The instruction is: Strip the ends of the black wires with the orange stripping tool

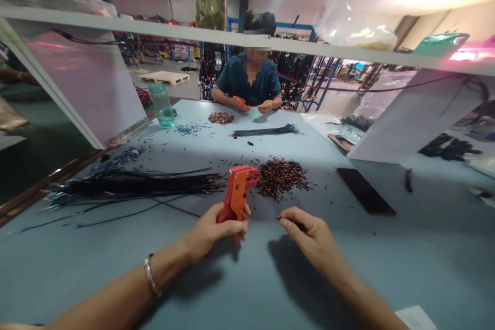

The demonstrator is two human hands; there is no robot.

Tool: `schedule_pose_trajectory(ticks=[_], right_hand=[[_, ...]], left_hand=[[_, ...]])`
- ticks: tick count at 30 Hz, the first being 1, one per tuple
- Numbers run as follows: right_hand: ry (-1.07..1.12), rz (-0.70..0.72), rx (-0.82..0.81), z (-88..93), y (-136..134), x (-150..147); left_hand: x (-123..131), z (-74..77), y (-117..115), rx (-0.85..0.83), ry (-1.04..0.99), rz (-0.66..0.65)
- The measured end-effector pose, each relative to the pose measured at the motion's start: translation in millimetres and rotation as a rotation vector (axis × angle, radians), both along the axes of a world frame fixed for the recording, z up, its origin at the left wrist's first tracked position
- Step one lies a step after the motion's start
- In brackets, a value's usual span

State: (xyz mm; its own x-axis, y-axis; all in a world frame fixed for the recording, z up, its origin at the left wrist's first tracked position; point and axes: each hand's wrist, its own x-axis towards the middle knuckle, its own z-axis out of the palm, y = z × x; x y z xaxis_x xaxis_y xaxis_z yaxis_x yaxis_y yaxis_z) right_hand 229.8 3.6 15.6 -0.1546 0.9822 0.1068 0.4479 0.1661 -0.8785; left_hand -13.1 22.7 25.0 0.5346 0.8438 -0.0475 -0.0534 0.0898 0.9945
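My left hand (216,227) is wrapped round the handles of a red and orange wire stripper (235,193), its head up and its jaws facing right. Behind the jaws lies a heap of short black pieces with copper-coloured ends (282,178). To the right, my right hand (305,229) is closed in a pinch above the table, with a tiny dark tip poking out at the fingertips; it looks like one of those short pieces. On the left a bundle of long black wires (135,185) lies flat, with blue and bare metal ends towards the left.
A black phone (365,191) lies at the right. Across the table a co-worker (249,80) holds a red tool near another heap (221,117) and a smaller wire bundle (266,131). A bottle (162,105) stands back left. A white shelf (294,44) spans above.
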Motion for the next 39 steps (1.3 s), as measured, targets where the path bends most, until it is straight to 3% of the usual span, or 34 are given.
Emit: schedule_pose_trajectory(ticks=[2, 4, 8, 13, 18, 21, 25, 29, 33, 39], right_hand=[[-0.135, 0.052, 0.086, -4.6, 0.9, 1.3], [-0.298, 0.114, 0.189, -10.2, 2.1, 2.2], [-0.57, 0.183, 0.362, -16.1, 3.6, 3.5], [-0.536, 0.116, 0.478, -10.9, 1.3, 3.2], [-0.689, 0.16, 0.43, -14.8, 2.3, 3.5], [-0.672, 0.138, 0.435, -16.1, 3.5, 5.2], [-0.646, 0.129, 0.446, -16.3, 4.3, 5.8], [-0.677, 0.153, 0.393, -19.5, 6.4, 7.1], [-0.541, 0.117, 0.402, -15.3, 7.6, 11.0], [-0.165, 0.005, 0.352, 6.5, 3.0, 10.3]], left_hand=[[-1.4, -1.9, 2.2, -0.31, -0.193, -0.099], [-2.9, -4.0, 4.3, -0.503, -0.285, -0.151], [-8.4, -2.6, 8.0, -0.639, -0.33, -0.154], [-13.9, 3.8, 9.0, -0.597, -0.371, -0.303], [-12.1, -2.2, 6.2, -0.595, -0.308, -0.298], [-13.2, -4.7, 5.0, -0.518, -0.376, -0.345], [-13.0, -5.3, 4.7, -0.409, -0.44, -0.295], [-7.5, -7.6, 2.4, -0.393, -0.374, -0.236], [-3.1, -12.3, -1.8, -0.382, -0.332, -0.236], [-1.3, -16.6, -5.2, -0.398, -0.27, -0.366]])
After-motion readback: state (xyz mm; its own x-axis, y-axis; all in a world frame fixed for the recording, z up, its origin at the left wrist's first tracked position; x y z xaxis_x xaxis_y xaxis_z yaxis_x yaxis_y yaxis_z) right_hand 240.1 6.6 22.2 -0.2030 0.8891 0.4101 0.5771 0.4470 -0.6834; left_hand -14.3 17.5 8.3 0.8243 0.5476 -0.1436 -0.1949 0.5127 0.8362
